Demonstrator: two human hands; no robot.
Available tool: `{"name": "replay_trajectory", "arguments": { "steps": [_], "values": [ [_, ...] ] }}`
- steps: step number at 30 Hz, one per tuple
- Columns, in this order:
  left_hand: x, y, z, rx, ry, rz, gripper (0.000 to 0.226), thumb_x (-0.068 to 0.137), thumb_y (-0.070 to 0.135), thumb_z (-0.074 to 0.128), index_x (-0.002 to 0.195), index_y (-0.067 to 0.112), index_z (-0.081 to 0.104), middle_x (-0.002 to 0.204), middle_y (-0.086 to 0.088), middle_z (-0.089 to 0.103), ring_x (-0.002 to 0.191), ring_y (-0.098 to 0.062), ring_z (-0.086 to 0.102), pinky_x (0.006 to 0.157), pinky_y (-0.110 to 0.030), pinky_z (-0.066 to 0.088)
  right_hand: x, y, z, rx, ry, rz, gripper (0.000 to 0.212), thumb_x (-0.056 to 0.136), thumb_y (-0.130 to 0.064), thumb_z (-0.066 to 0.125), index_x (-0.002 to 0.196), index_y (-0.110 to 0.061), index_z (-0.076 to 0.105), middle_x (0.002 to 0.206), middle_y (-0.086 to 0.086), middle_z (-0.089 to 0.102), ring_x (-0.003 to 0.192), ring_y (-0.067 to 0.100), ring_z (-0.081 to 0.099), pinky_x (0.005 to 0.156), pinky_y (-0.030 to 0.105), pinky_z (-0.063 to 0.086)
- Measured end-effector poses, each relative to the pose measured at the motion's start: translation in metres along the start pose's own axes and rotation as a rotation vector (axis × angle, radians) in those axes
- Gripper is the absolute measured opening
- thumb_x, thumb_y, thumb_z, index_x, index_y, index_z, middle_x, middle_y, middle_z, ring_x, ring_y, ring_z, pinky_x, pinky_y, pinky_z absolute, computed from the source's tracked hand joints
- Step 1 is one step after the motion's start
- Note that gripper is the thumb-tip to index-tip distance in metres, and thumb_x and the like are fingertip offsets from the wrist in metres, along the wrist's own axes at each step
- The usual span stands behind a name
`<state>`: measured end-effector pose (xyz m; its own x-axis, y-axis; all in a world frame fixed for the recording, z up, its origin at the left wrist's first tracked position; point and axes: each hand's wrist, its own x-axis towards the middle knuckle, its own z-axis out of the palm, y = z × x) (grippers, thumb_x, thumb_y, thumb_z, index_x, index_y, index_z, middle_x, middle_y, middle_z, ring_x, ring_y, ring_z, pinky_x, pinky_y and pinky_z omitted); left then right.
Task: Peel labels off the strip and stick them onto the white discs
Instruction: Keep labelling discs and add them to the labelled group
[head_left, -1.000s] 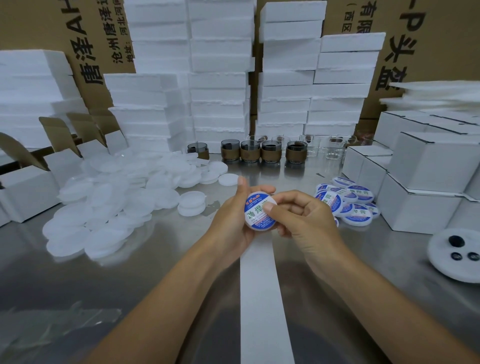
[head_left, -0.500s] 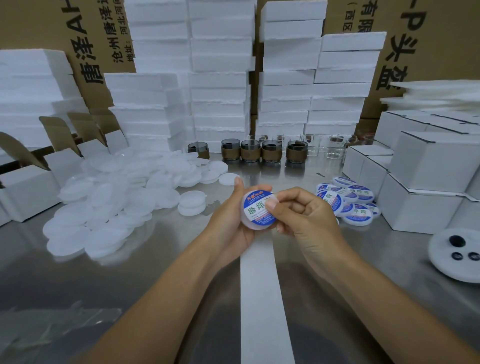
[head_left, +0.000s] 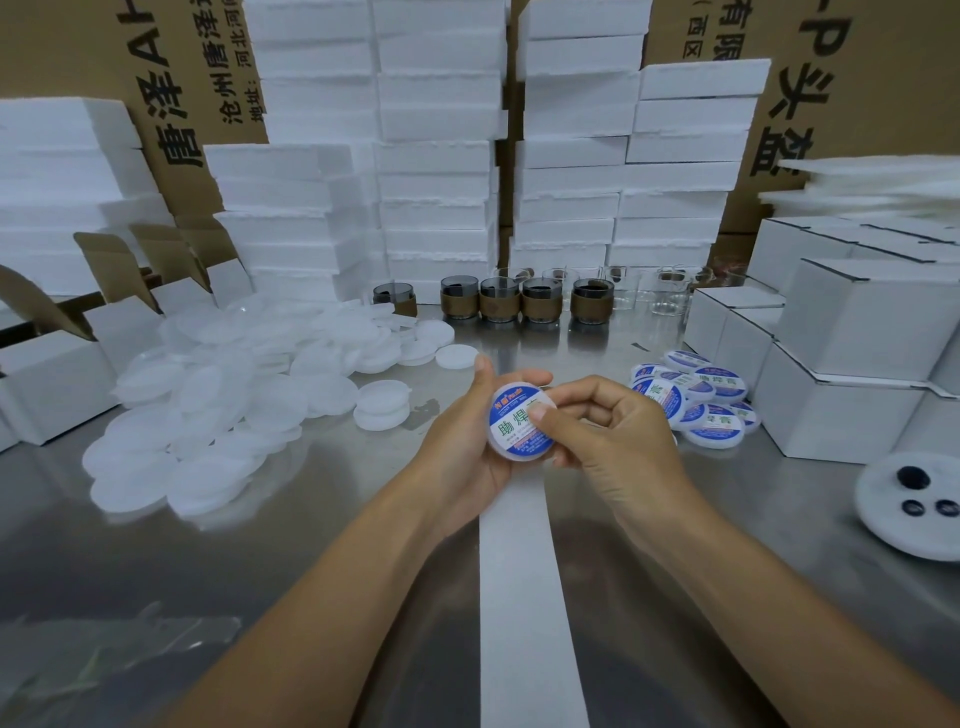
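**A:** Biggest risk here?

**B:** A creased or bubbled blue-and-white round label (head_left: 506, 426). It sits on the round white plastic disc (head_left: 521, 458), centre frame. The left hand (head_left: 460, 447) cups the disc, fingers curled round its rim. The right hand (head_left: 610, 439) pinches it, thumb on the label's right side. Uneven thumb pressure would probably cause the crease. Lesser risk: the disc slips onto the brushed steel table (head_left: 270, 551).

**A:** Surroundings?

**B:** Stacked white foam blocks (head_left: 436, 156), upper centre. White cardboard boxes (head_left: 852, 353), right. Heap of bare white discs (head_left: 218, 400), left. Long white paper strip (head_left: 524, 597), from under the hands to the bottom edge. Pile of labelled discs (head_left: 698, 402), just right of the right hand. Brown-banded glass jars (head_left: 498, 304), behind.

**A:** Obstructions?

**B:** None seen between the hands and either pile.
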<state>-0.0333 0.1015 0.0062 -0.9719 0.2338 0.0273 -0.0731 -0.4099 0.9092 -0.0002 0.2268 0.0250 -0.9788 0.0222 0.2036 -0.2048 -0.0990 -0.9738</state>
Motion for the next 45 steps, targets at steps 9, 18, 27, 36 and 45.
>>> {"name": "replay_trajectory", "arguments": {
  "steps": [9, 18, 27, 36, 45],
  "values": [
    [-0.004, 0.003, 0.006, 0.038, -0.047, -0.023, 0.059, 0.080, 0.058, 0.031, 0.102, 0.013, 0.065, 0.105, -0.012, 0.070, 0.102, -0.025, 0.065, 0.083, -0.033, 0.055, 0.000, 0.000, 0.000, -0.040, 0.052, -0.012, 0.006, 0.078, -0.005, 0.071, 0.079, -0.004, 0.065, 0.063, 0.006, 0.067, 0.041, 0.006, 0.055, 0.044, 0.014, 0.047],
    [-0.008, 0.000, 0.006, 0.023, -0.121, 0.033, 0.029, 0.088, 0.017, 0.055, 0.116, 0.015, 0.061, 0.118, -0.014, 0.066, 0.107, -0.025, 0.065, 0.080, -0.031, 0.056, 0.001, 0.002, -0.002, -0.057, 0.124, -0.056, 0.010, 0.078, -0.006, 0.071, 0.073, -0.012, 0.064, 0.053, -0.001, 0.064, 0.041, 0.006, 0.054, 0.048, 0.016, 0.048],
    [-0.008, -0.001, 0.009, 0.230, 0.048, 0.136, 0.021, 0.095, 0.013, 0.051, 0.102, 0.024, 0.068, 0.104, -0.012, 0.068, 0.094, -0.026, 0.068, 0.085, -0.044, 0.056, 0.002, 0.010, -0.001, -0.187, 0.150, -0.106, 0.013, 0.087, -0.014, 0.061, 0.077, -0.022, 0.065, 0.063, -0.003, 0.069, 0.045, 0.014, 0.063, 0.049, 0.016, 0.049],
    [-0.012, -0.001, 0.014, 0.364, 0.043, 0.223, 0.026, 0.094, 0.016, 0.054, 0.096, 0.038, 0.069, 0.113, -0.008, 0.067, 0.102, -0.023, 0.066, 0.091, -0.039, 0.054, 0.004, 0.020, -0.001, -0.521, 0.159, -0.252, 0.015, 0.088, -0.026, 0.059, 0.082, -0.031, 0.046, 0.071, -0.007, 0.059, 0.058, 0.011, 0.059, 0.056, 0.029, 0.049],
    [-0.010, 0.002, 0.010, 0.195, 0.034, 0.158, 0.021, 0.097, 0.012, 0.047, 0.102, 0.022, 0.066, 0.103, -0.004, 0.073, 0.095, -0.023, 0.069, 0.079, -0.031, 0.057, 0.006, 0.025, -0.003, -0.612, 0.195, -0.248, 0.035, 0.082, -0.039, 0.062, 0.097, -0.024, 0.033, 0.052, -0.005, 0.056, 0.052, 0.008, 0.055, 0.054, 0.031, 0.044]
  ]
}}
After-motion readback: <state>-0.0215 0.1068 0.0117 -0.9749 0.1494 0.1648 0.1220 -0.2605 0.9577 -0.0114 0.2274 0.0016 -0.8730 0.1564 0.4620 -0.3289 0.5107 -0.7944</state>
